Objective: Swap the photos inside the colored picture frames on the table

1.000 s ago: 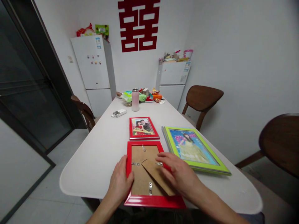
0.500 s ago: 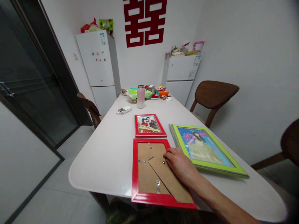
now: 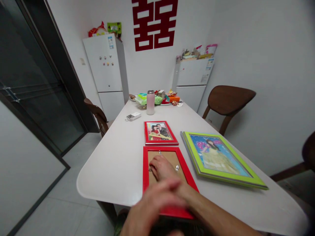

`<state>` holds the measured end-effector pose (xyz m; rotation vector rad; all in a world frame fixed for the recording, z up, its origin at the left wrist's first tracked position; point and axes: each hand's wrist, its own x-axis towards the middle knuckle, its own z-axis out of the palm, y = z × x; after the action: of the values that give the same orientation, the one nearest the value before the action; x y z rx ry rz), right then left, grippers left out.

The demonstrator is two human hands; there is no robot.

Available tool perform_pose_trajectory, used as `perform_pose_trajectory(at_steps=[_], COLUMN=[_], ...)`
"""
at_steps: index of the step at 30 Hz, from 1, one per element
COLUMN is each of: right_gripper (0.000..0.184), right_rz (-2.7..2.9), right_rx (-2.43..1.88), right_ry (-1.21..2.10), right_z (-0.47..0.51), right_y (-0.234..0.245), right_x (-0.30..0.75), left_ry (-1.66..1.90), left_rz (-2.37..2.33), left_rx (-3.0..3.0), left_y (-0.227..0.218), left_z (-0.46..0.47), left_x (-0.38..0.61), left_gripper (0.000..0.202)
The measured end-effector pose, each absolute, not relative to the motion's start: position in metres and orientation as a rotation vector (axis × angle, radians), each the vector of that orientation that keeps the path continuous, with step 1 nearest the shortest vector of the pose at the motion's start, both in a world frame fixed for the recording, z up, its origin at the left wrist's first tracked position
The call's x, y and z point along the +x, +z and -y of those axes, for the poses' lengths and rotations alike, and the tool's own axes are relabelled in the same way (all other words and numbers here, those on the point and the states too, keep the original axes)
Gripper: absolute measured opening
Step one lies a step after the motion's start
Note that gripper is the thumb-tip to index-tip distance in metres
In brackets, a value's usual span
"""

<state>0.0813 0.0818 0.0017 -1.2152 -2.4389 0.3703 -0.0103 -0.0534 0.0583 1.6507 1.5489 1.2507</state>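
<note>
Head view is showing the right hand (image 3: 161,167) pressing open-fingered on the backing (image 3: 173,160) of the red frame (image 3: 145,170) at lower centre of the desk (image 3: 110,164), the blurred left hand's (image 3: 154,205) state untellable, and a careless push is risking shoving it into the green frame (image 3: 226,177).

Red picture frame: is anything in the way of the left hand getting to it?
Nothing visible is: the blurred left hand sits right over the lower edge of the red picture frame. The right hand covers the middle of the frame's cardboard backing, so that part is blocked.
</note>
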Motion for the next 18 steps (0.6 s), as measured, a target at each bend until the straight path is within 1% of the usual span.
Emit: perform_pose_trajectory(at_steps=[2, 6, 9, 11, 18], right_gripper=[0.021, 0.016, 0.014, 0.015, 0.024], right_rz=[2.432, 2.458, 2.453, 2.445, 2.289], right_rx=[-1.21, -1.065, -1.111, -1.177, -1.415], right_ry=[0.363, 0.392, 0.377, 0.345, 0.227], right_z=[-0.084, -0.081, -0.081, -0.083, -0.112], right_y=[-0.002, -0.001, 0.0, 0.0, -0.004], right_x=[0.084, 0.089, 0.086, 0.083, 0.104], left_ry=[1.219, 1.172, 1.113, 1.091, 1.108], left_rz=[-1.51, -1.703, -1.726, -1.733, -1.751], left_rx=[1.762, 1.796, 1.825, 1.846, 1.858], left_y=[0.047, 0.0, -0.025, -0.03, -0.026], left_z=[0.027, -0.013, -0.022, -0.021, -0.018], left_x=[-0.017, -0.029, -0.03, -0.028, -0.026], left_gripper=[0.041, 0.049, 0.05, 0.051, 0.054])
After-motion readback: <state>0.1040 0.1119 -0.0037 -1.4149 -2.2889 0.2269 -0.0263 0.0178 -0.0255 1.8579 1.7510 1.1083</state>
